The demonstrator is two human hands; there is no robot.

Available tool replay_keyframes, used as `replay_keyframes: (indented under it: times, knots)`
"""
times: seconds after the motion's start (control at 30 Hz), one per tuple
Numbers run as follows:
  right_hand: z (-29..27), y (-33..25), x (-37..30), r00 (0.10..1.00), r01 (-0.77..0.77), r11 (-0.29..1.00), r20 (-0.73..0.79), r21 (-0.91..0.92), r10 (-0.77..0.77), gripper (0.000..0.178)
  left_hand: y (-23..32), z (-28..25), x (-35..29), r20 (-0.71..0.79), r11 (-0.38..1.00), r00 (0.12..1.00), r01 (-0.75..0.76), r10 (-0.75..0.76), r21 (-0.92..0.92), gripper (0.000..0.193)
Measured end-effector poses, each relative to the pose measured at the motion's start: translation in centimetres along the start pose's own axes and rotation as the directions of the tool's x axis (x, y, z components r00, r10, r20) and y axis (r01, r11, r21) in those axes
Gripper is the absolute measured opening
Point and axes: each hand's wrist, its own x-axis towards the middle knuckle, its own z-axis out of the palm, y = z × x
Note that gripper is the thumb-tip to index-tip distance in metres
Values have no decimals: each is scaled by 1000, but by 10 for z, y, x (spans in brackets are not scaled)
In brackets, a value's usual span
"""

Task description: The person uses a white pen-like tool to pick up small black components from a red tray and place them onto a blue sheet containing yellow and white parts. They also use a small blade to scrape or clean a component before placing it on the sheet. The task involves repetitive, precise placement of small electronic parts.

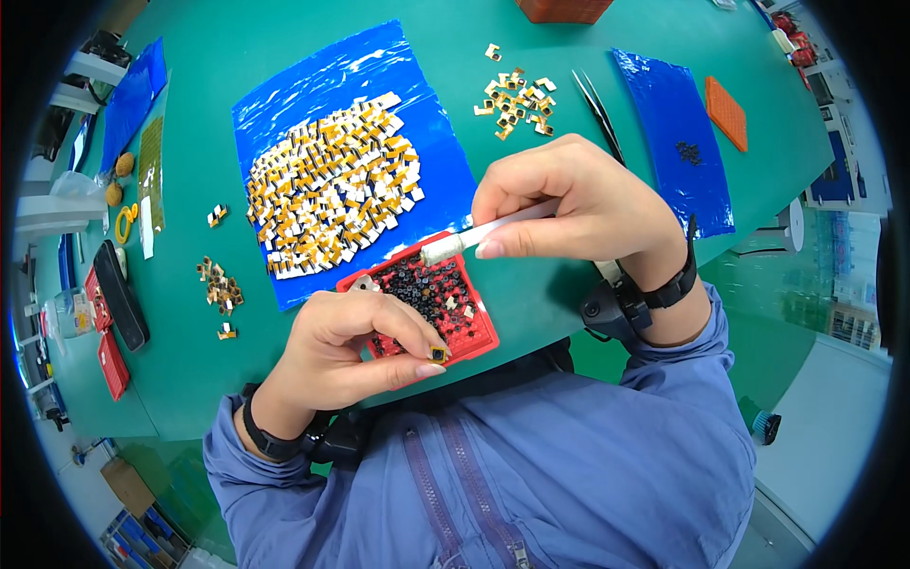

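My left hand (355,343) is closed, pinching a small gold-edged part with a black square centre (437,354) between thumb and fingertip. My right hand (578,204) grips a white stick-like tool (507,224) with a thick, pale tip, which points left above the far edge of a red tray (484,334). The tip is apart from the part in my left hand. Inside the tray lie many tiny black pieces (417,284) and a few white-and-gold ones; my left hand hides its near left side. Whether the tip is bristle or wrapping, I cannot tell.
A blue sheet (332,71) bears a large heap of white-and-gold parts (332,190). Loose parts (517,102) lie beyond my right hand, beside tweezers (599,114). Another blue sheet (664,123) holds black bits. A black case (121,294) and yellow scissors (125,223) lie left.
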Motion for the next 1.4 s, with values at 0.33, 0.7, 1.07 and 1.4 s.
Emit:
replay_keyframes:
  times: [0.33, 0.7, 1.07, 1.4]
  knots:
    - [-1, 1, 1, 1000, 12, 999, -6, -39, -12, 18, -1, 0, -1, 12, 1000, 1000, -3, 2, 14, 11]
    - [-1, 2, 2, 1000, -6, 999, -4, -52, 5, 19, 1, 0, -1, 50, 999, 998, -38, 36, 35, 12]
    - [-1, 1, 2, 999, -32, 998, 0, -49, 32, 19, 0, 0, -2, 62, 998, 997, -55, 52, 43, 12]
    - [-2, 0, 2, 999, -43, 996, 16, -72, 44, 17, 0, -1, -2, 75, 994, 994, -84, 79, 74, 13]
